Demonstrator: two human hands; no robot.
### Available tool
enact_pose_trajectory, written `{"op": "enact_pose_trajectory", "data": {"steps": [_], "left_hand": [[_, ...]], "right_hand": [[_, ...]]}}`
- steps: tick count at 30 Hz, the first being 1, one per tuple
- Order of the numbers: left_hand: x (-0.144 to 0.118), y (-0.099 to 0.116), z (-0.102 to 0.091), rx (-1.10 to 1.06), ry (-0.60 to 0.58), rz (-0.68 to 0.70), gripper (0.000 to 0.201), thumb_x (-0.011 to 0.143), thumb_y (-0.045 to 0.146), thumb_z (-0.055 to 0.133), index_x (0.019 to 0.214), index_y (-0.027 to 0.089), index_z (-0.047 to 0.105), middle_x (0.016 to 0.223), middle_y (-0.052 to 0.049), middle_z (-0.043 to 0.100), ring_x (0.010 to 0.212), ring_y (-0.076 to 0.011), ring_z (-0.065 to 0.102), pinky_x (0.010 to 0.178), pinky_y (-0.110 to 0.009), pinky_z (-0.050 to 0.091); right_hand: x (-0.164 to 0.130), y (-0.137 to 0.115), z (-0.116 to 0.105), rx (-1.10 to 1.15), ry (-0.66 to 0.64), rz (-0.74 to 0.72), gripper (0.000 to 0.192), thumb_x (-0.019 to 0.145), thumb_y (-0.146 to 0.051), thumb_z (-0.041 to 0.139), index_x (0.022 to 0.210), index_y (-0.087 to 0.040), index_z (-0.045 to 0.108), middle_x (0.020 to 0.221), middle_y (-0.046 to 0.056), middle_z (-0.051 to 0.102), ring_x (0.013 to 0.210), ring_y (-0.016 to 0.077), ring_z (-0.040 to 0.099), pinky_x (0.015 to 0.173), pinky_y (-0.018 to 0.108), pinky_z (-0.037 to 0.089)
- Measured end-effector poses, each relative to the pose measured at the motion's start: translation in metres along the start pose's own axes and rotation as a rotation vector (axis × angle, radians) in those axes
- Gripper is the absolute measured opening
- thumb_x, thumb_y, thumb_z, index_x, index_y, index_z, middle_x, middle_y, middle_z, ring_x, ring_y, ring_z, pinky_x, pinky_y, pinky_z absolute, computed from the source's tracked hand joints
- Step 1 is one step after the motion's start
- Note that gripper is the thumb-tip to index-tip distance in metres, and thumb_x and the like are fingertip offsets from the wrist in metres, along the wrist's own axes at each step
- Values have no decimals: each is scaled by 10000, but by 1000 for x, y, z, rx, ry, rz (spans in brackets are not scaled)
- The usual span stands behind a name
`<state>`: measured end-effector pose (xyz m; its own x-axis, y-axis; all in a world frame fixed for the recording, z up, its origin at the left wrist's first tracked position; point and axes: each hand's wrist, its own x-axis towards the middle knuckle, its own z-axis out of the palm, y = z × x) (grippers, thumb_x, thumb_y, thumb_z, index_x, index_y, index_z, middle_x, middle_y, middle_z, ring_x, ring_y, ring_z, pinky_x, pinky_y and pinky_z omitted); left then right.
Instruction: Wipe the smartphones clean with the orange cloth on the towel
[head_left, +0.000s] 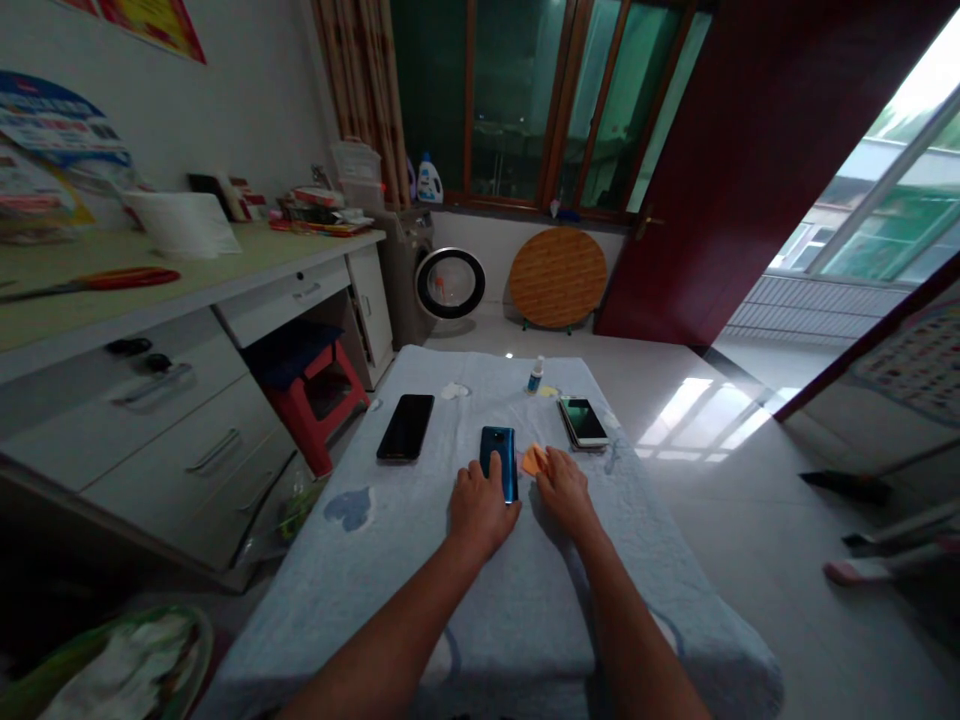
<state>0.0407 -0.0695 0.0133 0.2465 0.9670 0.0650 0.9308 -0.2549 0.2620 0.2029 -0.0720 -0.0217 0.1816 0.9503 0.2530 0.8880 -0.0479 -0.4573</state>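
Note:
A blue smartphone (508, 445) lies on the cloth-covered table with its back and cameras facing up. My left hand (480, 508) holds it at its lower end, index finger along the back, thumb at the bottom right corner, the other fingers curled at the left edge. Just right of the phone, my right hand (568, 490) pinches a small orange cloth (533, 460). A black smartphone (407, 428) lies further left. On the right are stacked phones, the top one a white-framed smartphone (583, 422). A small spray bottle (535, 375) stands upright behind them.
The light blue tablecloth (405, 580) hangs over the table edges. To the left stand a desk (300, 272) and a red stool (319, 400). Behind are a washing machine with its round door (451, 283) open and a round wooden board (559, 275) leaning on the wall.

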Motion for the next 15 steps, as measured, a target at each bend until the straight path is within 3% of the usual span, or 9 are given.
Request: {"op": "enact_pose_trajectory", "data": {"steps": [5,7,9,11,14,15], "left_hand": [[11,4,-3,-23,-46,-103,979,635,443,694,1464,183,242,1219,-171,509,1081,-349,527,893,-392,407],[16,2,-6,-68,-66,-142,1023,604,460,708,1463,172,234,1230,-179,516,1112,-359,527,914,-394,398],[22,-2,-10,-172,-86,-184,973,608,474,702,1430,153,293,1228,-191,535,1127,-361,534,918,-393,396],[29,-9,-15,-394,-114,-241,847,632,463,686,1357,142,388,1190,-184,579,1110,-340,557,890,-378,409],[33,-17,-20,-995,-159,-341,736,667,426,651,1306,133,433,1068,-124,651,992,-265,615,778,-322,441],[32,-18,-21,-1097,-175,-350,688,701,454,602,1290,135,447,1003,-98,667,918,-239,633,718,-304,448]], "right_hand": [[1,4,3,62,305,-57,365,808,-187,486,1152,-138,598,1228,153,565,1162,267,492,1001,430,374],[0,-2,-3,120,459,-88,312,836,-215,474,1100,-134,619,1195,157,561,1154,272,482,1006,461,371],[-1,-11,-14,220,529,-126,270,866,-240,453,1043,-146,633,1116,140,578,1091,251,510,976,436,402],[-4,-25,-24,340,469,-140,254,892,-261,427,988,-162,641,1010,114,599,973,214,557,895,365,452],[-7,-48,-30,442,246,-62,269,913,-305,407,935,-182,646,901,83,633,860,184,592,830,300,460],[-7,-54,-29,463,180,-14,272,908,-338,423,953,-184,643,892,78,645,859,187,600,830,298,457]]}}
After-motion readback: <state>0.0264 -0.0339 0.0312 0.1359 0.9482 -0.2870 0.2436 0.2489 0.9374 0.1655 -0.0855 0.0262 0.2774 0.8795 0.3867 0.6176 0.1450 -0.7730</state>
